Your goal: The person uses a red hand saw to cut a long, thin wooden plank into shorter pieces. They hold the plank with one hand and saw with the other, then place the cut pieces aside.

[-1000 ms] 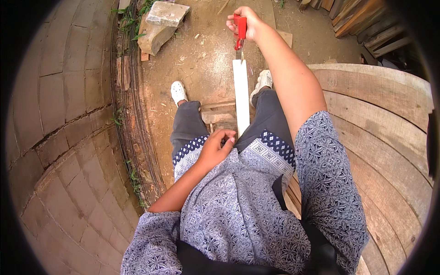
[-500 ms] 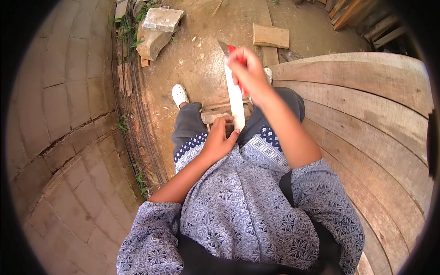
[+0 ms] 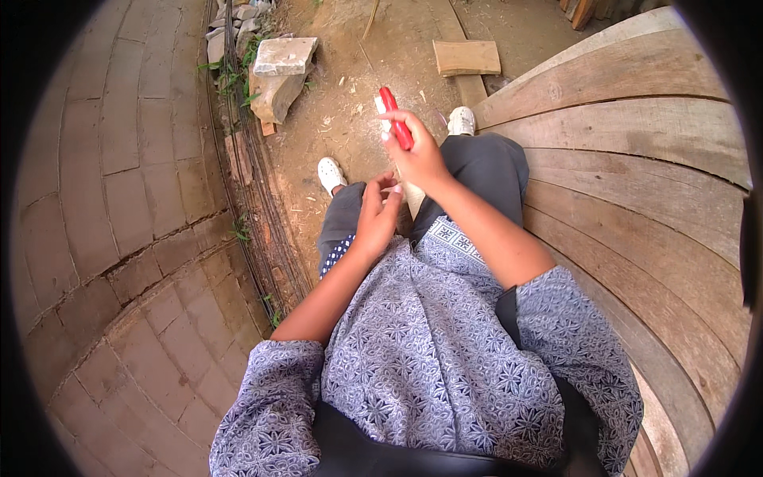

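My right hand (image 3: 417, 155) is closed around a red-handled knife (image 3: 393, 115), held over the upper part of a pale wooden strip (image 3: 414, 200). The knife's blade cannot be made out now. Running lengthwise between my thighs, the strip is partly covered by my right hand, and its lower end points at my lap. My left hand (image 3: 377, 213) is at the strip's left edge, its fingers and thumb curled in against it below the right hand. The exact contact of those fingertips is hard to see.
Wooden planks (image 3: 628, 171) rise close on my right; a block wall (image 3: 119, 191) is on the left. Thin rods (image 3: 254, 215) lie along its foot. Ahead are a stone block (image 3: 286, 56), a short board (image 3: 467, 57) and wood shavings on the dirt ground (image 3: 342, 107).
My right hand has come down and nearer, and the knife has turned so its blade no longer shows. My left hand has moved slightly up the strip. The view has shifted a little.
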Tool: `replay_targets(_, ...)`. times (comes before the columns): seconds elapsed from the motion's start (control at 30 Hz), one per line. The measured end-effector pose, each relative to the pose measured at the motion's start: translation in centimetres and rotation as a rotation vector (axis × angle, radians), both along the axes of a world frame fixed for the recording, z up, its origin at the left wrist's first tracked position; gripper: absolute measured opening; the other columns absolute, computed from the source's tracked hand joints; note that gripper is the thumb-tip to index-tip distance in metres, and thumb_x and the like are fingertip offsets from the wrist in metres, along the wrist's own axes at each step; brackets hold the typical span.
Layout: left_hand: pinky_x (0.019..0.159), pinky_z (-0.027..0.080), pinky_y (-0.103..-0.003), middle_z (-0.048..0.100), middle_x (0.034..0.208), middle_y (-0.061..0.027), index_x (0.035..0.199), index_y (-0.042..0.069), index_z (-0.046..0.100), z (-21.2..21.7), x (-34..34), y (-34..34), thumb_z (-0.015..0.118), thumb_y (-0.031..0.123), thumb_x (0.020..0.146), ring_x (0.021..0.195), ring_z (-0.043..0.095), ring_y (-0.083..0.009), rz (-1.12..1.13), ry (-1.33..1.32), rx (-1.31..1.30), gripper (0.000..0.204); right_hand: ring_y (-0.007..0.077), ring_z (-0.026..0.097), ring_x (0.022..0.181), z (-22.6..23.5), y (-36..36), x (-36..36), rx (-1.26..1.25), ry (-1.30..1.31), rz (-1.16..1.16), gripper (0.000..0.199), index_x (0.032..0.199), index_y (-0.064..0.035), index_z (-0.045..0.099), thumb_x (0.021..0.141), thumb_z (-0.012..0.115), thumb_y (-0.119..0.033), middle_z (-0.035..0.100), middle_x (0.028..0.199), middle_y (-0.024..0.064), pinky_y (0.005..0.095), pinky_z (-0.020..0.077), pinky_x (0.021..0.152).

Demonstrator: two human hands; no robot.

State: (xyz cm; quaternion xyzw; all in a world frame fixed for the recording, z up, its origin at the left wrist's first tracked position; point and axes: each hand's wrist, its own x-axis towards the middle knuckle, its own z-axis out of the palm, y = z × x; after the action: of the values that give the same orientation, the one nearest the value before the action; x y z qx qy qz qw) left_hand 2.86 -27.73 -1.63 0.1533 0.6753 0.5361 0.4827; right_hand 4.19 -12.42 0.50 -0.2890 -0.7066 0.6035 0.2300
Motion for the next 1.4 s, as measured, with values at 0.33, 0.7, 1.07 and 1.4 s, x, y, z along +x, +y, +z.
replay_targets(0.33,0.113,0.027,-0.047,0.033,0.144,-0.0346,0.145,-0.013,0.024,-0.1,2.8,-0.3,0.062,0.034,0.091,0.132,0.036,-0.0453,-0.320,0.315,-0.021,0.081,0.0086,0.053,0.059,0.2,11.0,-16.3,-0.475,-0.428,0.015,0.020,0.113,-0.0016,0.058,0.095,0.059,-0.011,0.056,0.073,0.0005,0.0241,0.0451,0.051)
replay_targets(0.7,0.111,0.020,-0.052,0.026,0.148,-0.0297,0.151,-0.008,0.020,2.6,1.8,-1.3,0.056,0.047,0.093,0.134,0.026,-0.0434,-0.588,0.321,-0.146,0.087,0.0329,0.067,0.088,-5.8,16.5,-18.8,-0.818,-0.601,-0.039,0.036,0.110,0.0043,0.040,0.088,0.058,-0.018,0.048,0.107,0.0184,0.0352,0.0652,0.067)
replay_targets(1.07,0.099,0.033,-0.044,0.048,0.122,-0.0190,0.141,-0.002,0.044,2.2,-0.5,-1.7,0.060,0.037,0.092,0.112,0.044,-0.0345,-0.497,0.372,-0.083,0.064,0.0149,0.062,0.070,4.7,7.8,-8.5,-0.504,-0.269,0.125,0.050,0.137,-0.0063,0.041,0.089,0.056,-0.005,0.060,0.097,0.0107,0.0296,0.0528,0.058)
replay_targets(1.4,0.100,0.046,-0.037,0.050,0.132,-0.0245,0.143,-0.003,0.035,2.1,-7.1,8.1,0.062,0.046,0.094,0.120,0.054,-0.0293,0.164,0.253,0.164,0.074,0.0134,0.062,0.085,-0.4,1.6,-3.1,0.079,-0.279,-0.061,0.059,0.144,-0.0055,0.047,0.087,0.063,-0.011,0.067,0.100,0.0073,0.0277,0.0501,0.075)
